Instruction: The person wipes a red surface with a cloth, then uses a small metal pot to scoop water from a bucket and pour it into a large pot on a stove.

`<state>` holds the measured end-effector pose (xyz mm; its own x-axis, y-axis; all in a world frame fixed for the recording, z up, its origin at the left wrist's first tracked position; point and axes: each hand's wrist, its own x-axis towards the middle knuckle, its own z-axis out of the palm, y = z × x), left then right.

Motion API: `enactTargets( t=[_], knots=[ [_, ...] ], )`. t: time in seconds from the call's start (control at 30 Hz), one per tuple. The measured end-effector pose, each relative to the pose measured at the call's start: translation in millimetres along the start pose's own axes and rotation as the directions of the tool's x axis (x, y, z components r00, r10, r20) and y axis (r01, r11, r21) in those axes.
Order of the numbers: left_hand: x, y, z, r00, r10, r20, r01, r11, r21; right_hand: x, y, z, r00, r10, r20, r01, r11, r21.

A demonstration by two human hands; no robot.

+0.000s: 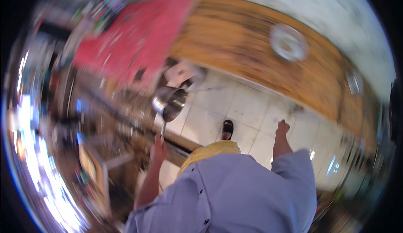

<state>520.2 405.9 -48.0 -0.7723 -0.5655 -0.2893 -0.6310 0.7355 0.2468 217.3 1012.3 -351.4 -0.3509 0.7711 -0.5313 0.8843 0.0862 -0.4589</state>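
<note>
A shiny metal saucepan [159, 102] is held out by its thin handle in my left hand [158, 149]. The pan is tipped so that part of its inside shows, and I make out no contents through the blur. On the other side of my body, my right hand [283, 127] hangs at the end of a bent arm above the tiled floor [242, 110]. Its fingers look curled, but they are too small and blurred to tell whether they hold anything.
A long wooden table [233, 41] runs along the wall, bearing a round plate or dish [289, 43] and a clear cup [354, 83]. A red surface [135, 34] adjoins it. Cartons [180, 74] sit beyond the pan. Blurred wooden furniture [102, 170] stands at left.
</note>
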Motion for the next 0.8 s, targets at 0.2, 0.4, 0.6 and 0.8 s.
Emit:
enactTargets(
  t=[0.2,0.4,0.6,0.8],
  knots=[
    [-159.2,-159.6,125.4,0.773,-0.626,0.1,0.631,0.746,-0.213,-191.0,-73.7,163.6,0.573,-0.749,0.334,0.817,0.555,-0.157],
    [-375.4,-180.5,262.3,0.2,-0.551,0.81,0.478,-0.667,-0.572,-489.4,-88.3,190.6,0.002,-0.618,0.786,0.991,0.106,0.08],
    [-512.9,-90.6,356.0,0.081,-0.495,0.865,0.103,-0.859,-0.502,-598.9,-29.9,250.1,-0.049,-0.154,0.987,0.964,0.25,0.087],
    [-534.8,-15.4,391.7,-0.104,-0.402,0.91,-0.187,-0.89,-0.415,-639.3,49.0,323.1,0.361,0.108,0.926,0.931,0.021,-0.366]
  ],
)
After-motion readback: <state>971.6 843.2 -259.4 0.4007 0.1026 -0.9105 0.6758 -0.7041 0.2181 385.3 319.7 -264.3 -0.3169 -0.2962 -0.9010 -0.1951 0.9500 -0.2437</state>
